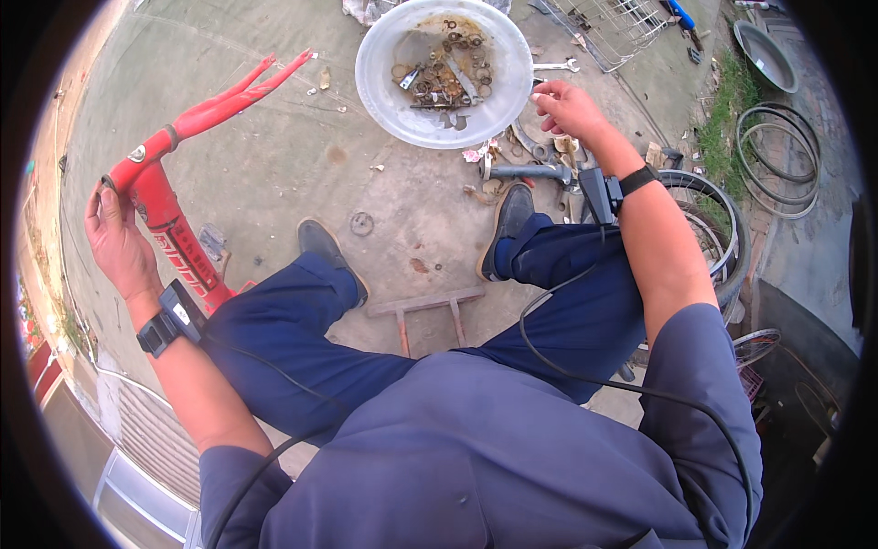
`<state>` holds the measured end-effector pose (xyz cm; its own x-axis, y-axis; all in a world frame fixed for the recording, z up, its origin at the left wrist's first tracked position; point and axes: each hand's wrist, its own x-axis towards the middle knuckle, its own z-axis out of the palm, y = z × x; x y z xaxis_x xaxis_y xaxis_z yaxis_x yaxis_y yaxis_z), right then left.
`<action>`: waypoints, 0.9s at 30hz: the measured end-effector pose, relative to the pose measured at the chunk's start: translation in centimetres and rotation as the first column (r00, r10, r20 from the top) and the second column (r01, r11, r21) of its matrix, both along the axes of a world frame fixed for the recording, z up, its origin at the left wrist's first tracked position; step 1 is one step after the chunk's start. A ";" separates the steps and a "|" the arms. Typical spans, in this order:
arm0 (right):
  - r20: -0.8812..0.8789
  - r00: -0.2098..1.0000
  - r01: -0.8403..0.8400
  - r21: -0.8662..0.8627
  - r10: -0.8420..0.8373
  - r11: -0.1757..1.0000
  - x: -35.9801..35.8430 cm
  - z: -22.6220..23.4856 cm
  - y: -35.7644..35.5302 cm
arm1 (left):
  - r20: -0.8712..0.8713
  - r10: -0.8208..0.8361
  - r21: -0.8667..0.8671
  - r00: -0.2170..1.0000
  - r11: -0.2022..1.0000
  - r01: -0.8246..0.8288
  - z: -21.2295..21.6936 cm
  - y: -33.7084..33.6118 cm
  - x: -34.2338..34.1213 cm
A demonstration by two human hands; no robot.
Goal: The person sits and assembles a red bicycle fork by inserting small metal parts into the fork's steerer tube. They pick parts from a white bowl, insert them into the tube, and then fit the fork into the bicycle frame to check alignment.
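My left hand (114,229) is wrapped round the end of the head tube of a red bicycle frame (160,201), at the left beside my knee. The red fork (219,110) sits in that head tube, its two legs pointing away and to the right. My right hand (569,112) hovers at the right rim of a whitish basin (375,78), its fingers curled in a pinch. A pale spot shows at the fingertips, too small to name. Inside the basin lie rings, small metal parts (453,87) and brownish liquid.
An open-end wrench (558,66) lies right of the basin. Below my right hand are a metal tube-shaped tool (526,171) and other tools. A bicycle wheel (732,238) stands by my right leg; loose tyres (777,160), a dark pan (766,57) and a wire basket (622,32) lie farther right.
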<state>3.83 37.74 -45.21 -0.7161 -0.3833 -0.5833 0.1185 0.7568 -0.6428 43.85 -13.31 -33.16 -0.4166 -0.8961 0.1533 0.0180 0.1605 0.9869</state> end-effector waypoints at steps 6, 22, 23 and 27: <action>0.027 1.000 0.010 0.174 -0.015 0.985 0.9 -8.3 -3.1 | 0.014 -0.007 -0.005 1.000 1.000 0.007 0.3 -0.6 1.1; -0.209 0.801 -0.364 0.575 0.561 0.733 1.6 -17.7 -8.4 | 0.075 0.051 -0.025 0.996 0.998 -0.049 1.6 0.1 1.7; -0.187 0.805 -0.371 0.583 0.564 0.723 1.4 -17.8 -8.6 | 0.079 0.036 -0.022 0.996 0.999 -0.034 1.6 0.1 1.6; -0.173 0.802 -0.374 0.601 0.572 0.706 0.9 -18.1 -9.1 | 0.064 0.049 -0.025 0.997 0.999 -0.047 1.6 0.3 1.8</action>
<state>4.78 28.64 -63.30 -0.7027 -0.4366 -0.5618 -0.4875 0.8706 -0.0669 45.66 -13.06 -31.56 -0.3831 -0.9117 0.1487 -0.0541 0.1829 0.9816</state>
